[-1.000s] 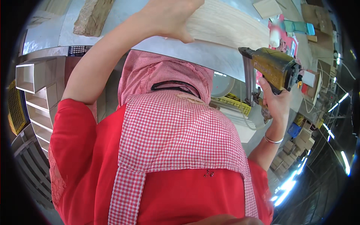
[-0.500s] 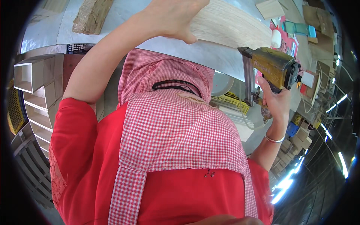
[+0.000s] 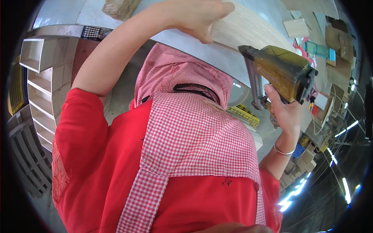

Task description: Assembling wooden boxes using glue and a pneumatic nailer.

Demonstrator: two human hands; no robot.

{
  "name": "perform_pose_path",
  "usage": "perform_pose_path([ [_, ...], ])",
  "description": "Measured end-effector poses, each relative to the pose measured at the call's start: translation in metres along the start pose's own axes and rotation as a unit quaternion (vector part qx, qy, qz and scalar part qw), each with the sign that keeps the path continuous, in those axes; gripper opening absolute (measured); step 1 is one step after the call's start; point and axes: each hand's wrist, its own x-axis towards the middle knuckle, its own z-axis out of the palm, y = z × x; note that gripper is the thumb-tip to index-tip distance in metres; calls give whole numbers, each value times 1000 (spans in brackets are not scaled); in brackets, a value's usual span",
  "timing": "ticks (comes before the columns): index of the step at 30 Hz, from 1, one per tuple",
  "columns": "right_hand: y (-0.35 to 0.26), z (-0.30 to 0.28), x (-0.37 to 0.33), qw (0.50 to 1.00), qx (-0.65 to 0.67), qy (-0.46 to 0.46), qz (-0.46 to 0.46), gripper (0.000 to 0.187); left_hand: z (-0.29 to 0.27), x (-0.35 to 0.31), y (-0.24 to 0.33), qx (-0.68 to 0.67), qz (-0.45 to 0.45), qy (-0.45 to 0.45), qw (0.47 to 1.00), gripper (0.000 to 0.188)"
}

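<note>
My left hand is at the left end of a pale wood-grain board on the workbench. Its thumb lies by the near edge and its fingers reach over the board, closed on it. In my right hand is a yellow-brown nail gun, its grip wrapped by the fingers. The gun's dark nose points left, close to the board's near edge; whether they touch I cannot tell.
A brown wrapped block lies on the bench at the far left. Pale open-fronted shelf boxes stand below on the left. At right are a small wood piece, a teal item and cardboard. A yellow crate sits under the bench.
The whole view has shifted and turned slightly. The nail gun has come a little left and nearer the board's near edge. Both hands keep their hold.
</note>
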Motion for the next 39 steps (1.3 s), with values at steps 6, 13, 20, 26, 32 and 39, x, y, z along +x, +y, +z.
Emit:
perform_pose_path([
  [6, -21, 17, 9, 994, 15, -76, 76, 43, 10, 1, -9, -67, -1, 51, 996, 55],
  [13, -24, 23, 6, 993, 25, -60, 100, 43, 5, 1, -11, -109, -19, 14, 994, 59],
  [20, -33, 20, 8, 995, -66, -74, 14, 39, 9, -1, -8, -91, -13, 37, 995, 60],
  [26, -36, 19, 12, 994, -90, -66, 3, 39, 3, -4, -4, -84, -30, 22, 996, 59],
  [32, -19, 7, -10, 998, -48, -3, -39, 47, 52, -87, 1, -13, -127, 231, 965, 102],
  [39, 11, -22, -28, 995, -5, 63, 83, 55, 96, -91, 64, -94, -162, 255, 948, 78],
])
